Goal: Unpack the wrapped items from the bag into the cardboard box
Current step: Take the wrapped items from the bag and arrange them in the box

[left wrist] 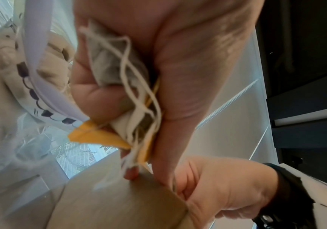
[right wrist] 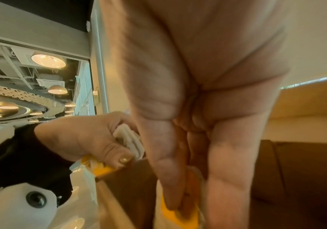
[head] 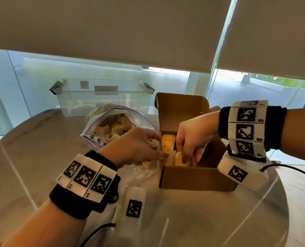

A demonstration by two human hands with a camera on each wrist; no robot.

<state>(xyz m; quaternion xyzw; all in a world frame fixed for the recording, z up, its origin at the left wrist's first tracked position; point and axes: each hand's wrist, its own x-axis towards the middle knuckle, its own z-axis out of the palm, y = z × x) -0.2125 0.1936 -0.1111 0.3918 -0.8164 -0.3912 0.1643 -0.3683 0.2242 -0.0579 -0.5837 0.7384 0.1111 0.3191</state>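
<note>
An open brown cardboard box [head: 198, 177] stands on the table with yellow-tagged wrapped items [head: 167, 142] lined along its left side. My right hand [head: 189, 148] reaches down into the box and pinches one wrapped item with a yellow tag [right wrist: 180, 215] between thumb and fingers. My left hand [head: 141, 148] hovers just left of the box wall, gripping a bunch of wrapped items with strings and yellow tags [left wrist: 119, 72]. Behind it a lilac zip bag [head: 116, 122] lies open, holding several more wrapped items.
A clear plastic bin [head: 103, 97] stands at the back of the round pale table [head: 192, 220]. The box's lid flap [head: 180, 107] stands upright at the rear. Cables trail from both wrist cameras. Windows with lowered blinds lie beyond.
</note>
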